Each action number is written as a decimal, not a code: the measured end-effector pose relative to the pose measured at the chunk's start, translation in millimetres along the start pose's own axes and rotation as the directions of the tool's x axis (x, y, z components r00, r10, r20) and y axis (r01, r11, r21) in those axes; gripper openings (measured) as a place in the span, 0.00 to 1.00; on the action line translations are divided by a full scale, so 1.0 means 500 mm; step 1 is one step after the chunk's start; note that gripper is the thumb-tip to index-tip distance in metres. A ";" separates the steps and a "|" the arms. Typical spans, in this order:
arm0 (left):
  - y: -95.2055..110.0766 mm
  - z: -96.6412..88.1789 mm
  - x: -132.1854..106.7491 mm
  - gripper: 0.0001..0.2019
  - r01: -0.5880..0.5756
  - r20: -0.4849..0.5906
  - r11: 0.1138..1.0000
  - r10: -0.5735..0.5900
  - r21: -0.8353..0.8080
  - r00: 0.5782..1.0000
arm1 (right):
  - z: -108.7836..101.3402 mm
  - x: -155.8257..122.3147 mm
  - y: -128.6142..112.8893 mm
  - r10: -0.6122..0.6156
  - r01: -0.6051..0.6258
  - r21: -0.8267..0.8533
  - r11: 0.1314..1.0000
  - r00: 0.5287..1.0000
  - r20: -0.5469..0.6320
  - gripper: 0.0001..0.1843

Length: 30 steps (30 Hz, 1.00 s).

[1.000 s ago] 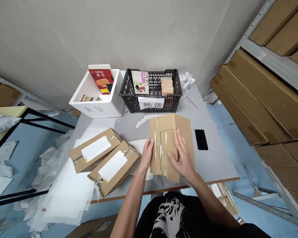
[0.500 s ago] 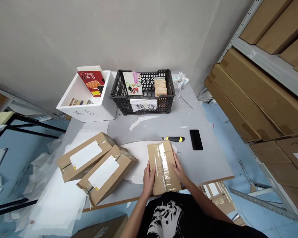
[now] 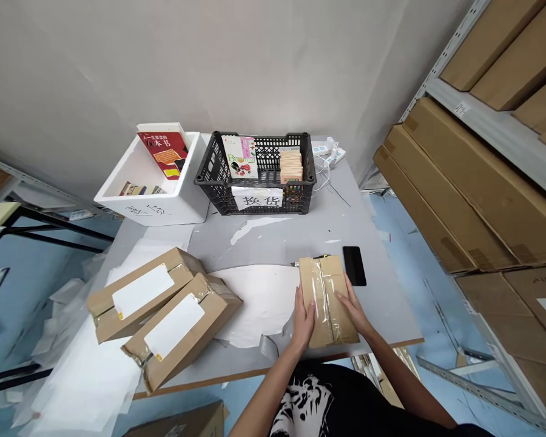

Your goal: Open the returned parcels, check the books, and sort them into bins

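A small taped cardboard box (image 3: 326, 299) lies flat on the grey table (image 3: 273, 237) near its front edge. My left hand (image 3: 304, 320) grips its left side and my right hand (image 3: 355, 308) grips its right side, fingers pressed against the cardboard. A black phone (image 3: 353, 265) lies just beyond the box on the right. The tip of a utility knife (image 3: 295, 264) shows behind the box. A white sheet (image 3: 257, 301) lies on the table to the left of the box.
Two labelled cardboard parcels (image 3: 139, 292) (image 3: 182, 325) lie at the left. A white foam box (image 3: 155, 182) with books and a black crate (image 3: 257, 173) with books stand at the back. Shelves with large cartons (image 3: 473, 176) rise at the right. Loose white sheets (image 3: 95, 376) hang off the table's left.
The box was tipped up in my hands, then laid flat on the table. Since then both hands have slid it to the right, up to the phone, covering most of the knife.
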State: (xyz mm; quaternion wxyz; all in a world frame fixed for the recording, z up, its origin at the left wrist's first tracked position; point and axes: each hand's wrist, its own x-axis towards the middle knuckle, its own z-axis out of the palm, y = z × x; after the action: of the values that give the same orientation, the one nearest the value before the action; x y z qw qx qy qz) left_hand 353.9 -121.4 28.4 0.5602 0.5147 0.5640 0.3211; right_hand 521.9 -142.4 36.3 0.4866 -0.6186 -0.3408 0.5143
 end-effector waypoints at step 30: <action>-0.008 0.005 0.001 0.29 -0.027 -0.031 0.993 0.031 0.113 0.999 | -0.150 0.256 0.134 -0.089 -0.436 -0.854 0.283 0.875 -0.476 0.42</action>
State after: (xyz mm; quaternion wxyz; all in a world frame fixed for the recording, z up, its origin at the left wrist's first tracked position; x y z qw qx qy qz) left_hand 355.4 -122.7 24.1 0.5163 0.5481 0.5829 0.3055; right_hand 620.1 -62.8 -66.7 0.0287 -0.9152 -0.3862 0.1118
